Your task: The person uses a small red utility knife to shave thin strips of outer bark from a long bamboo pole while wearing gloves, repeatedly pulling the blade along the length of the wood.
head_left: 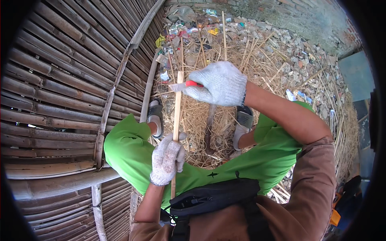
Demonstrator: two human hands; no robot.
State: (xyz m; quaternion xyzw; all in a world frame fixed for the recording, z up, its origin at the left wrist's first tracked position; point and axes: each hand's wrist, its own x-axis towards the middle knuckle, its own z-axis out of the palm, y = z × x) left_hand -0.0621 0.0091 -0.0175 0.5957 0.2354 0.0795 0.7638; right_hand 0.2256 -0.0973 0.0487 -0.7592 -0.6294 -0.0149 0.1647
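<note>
My left hand [166,157], in a grey-white knit glove, is closed around a pale bamboo strip [177,116] at its lower part. The strip stands lengthwise in front of me, running from near my waist bag up past my knees. In my right hand [221,83], gloved the same way, is a knife [177,86] with a red handle. Its blade points left and lies across the strip near the far end, apparently touching it. My fingers hide most of the knife's handle.
A slatted bamboo wall [60,96] rises close on my left. Straw-like bamboo shavings [217,128] cover the ground between my sandalled feet. Scattered litter and rubble [297,60] lie farther off, before a brick wall [305,20]. Another thin strip [224,36] stands out ahead.
</note>
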